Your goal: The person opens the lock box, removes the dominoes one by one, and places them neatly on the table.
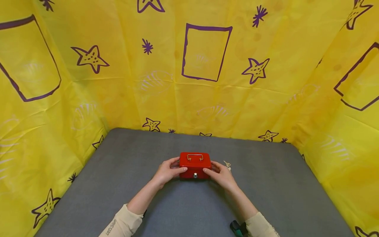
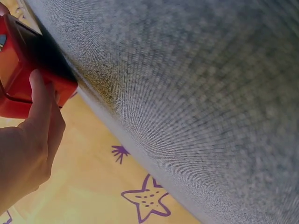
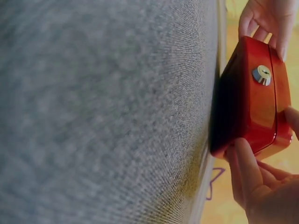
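I have the red box (image 1: 195, 167) at twelve o'clock over the counter (image 1: 139, 149), long axis running nine to three. My left hand (image 1: 167, 172) grips its nine-o'clock end, my right hand (image 1: 222, 176) its three-o'clock end, neither nearer; keys (image 1: 227, 165) lie just beyond the right.

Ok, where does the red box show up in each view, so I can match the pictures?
Head: the red box is in the lower middle.
Left wrist: upper left, cut off by the left edge.
Right wrist: right side, from the upper part to past mid-height.
Shared landmark: the left hand, left of the box in head, below it in left wrist, at its top end in right wrist.
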The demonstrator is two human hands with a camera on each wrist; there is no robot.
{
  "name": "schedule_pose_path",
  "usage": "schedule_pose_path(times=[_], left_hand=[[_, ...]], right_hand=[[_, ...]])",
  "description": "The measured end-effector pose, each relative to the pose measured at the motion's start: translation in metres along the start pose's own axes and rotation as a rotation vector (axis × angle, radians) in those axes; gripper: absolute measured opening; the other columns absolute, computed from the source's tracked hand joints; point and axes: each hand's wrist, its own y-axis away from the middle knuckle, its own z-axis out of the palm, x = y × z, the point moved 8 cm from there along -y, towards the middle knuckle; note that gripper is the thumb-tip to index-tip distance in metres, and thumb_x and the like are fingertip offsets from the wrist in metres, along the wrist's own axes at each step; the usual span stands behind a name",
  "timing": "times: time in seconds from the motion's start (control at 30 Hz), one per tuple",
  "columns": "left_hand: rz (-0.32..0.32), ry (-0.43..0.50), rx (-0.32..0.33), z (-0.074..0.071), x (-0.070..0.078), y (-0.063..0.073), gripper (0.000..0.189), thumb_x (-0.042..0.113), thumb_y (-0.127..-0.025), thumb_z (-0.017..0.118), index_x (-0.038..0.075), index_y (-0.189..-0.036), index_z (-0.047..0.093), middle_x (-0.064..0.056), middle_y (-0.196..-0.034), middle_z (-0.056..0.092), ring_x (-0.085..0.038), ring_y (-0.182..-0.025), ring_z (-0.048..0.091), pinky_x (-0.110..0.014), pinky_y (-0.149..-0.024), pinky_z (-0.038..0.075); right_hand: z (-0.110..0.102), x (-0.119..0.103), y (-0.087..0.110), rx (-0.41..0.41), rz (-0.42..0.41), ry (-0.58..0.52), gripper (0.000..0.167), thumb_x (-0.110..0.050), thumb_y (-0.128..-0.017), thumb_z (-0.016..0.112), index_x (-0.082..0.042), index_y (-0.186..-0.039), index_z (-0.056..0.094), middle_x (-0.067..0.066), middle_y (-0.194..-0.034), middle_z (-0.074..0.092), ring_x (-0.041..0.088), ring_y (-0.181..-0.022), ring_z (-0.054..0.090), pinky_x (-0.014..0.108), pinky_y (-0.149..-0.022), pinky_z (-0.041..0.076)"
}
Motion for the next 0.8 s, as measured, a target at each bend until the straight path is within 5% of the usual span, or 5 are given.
schedule_pose_path(times=[0.53,0.8], left_hand=[[0.056,-0.108,0.074,-0.007,0.006,-0.002,0.064,0.033,-0.085,0.076,0.001,-0.136,0.054,-0.016,-0.119,0.066,-0.025,-0.101,0.066,-0.037,-0.076,0.058],[0.073,-0.264,0.133,-0.011,0.013,0.000,0.062,0.042,-0.086,0.073,0.003,-0.132,0.060,-0.016,-0.122,0.065,-0.029,-0.105,0.065,-0.041,-0.083,0.056]], right_hand=[[-0.005,-0.024,-0.002,0.064,-0.121,0.206,0.057,-0.041,-0.087,0.073,0.001,-0.124,0.065,0.016,-0.111,0.070,0.026,-0.100,0.069,0.039,-0.081,0.056],[-0.007,-0.029,-0.006,0.088,-0.167,0.253,0.053,-0.042,-0.087,0.072,0.001,-0.118,0.069,0.015,-0.105,0.072,0.026,-0.096,0.070,0.038,-0.078,0.057]])
